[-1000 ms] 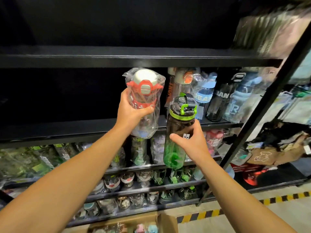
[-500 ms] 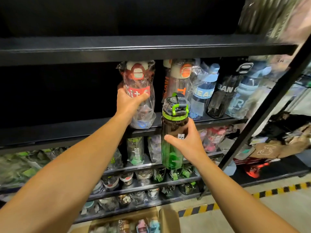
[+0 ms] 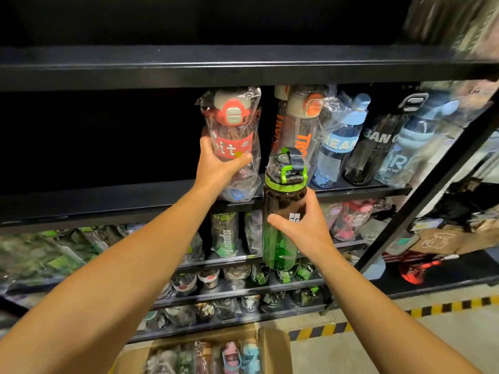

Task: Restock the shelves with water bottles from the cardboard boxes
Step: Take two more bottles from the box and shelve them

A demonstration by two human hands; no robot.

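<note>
Yellow-black hazard tape (image 3: 445,309) runs across grey floor (image 3: 391,352), lower right, in front of rack base. Brown paper bag with white bear drawing (image 3: 437,240) lies far right, beside rack's slanted black post (image 3: 421,201). Red glossy object (image 3: 415,269) sits on dark ledge just below bag, kind unclear. Blurred pale bundle (image 3: 459,22) at top right corner, above top board.

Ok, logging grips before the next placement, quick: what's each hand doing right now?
Left hand: holding the plastic-wrapped red-lidded bottle.
Right hand: holding the green-lidded bottle.
</note>
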